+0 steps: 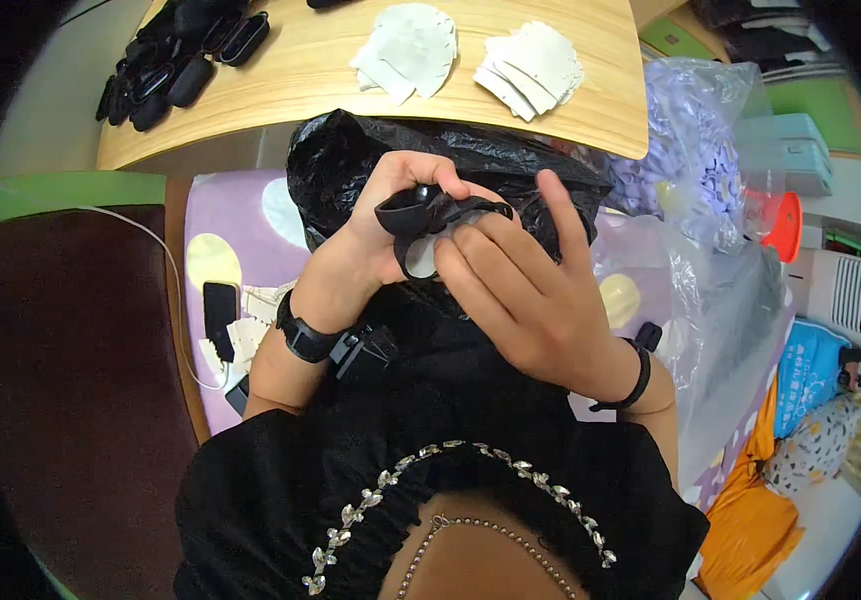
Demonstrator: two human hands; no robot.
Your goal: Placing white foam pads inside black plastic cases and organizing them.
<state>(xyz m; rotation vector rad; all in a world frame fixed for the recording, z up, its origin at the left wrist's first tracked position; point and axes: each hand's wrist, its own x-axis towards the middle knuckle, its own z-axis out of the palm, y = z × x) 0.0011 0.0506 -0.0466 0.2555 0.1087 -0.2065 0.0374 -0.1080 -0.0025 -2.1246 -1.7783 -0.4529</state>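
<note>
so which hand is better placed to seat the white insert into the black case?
Probably right hand: its fingertips already rest on the white insert, while the left hand grips the black case.

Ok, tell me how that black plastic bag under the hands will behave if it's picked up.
The black bag is probably floppy: its thin film is creased and slumped. It looks light for its bulk, though its contents are hidden. Its glossy surface may slip, so the left hand and right hand might do best bunching it.
</note>
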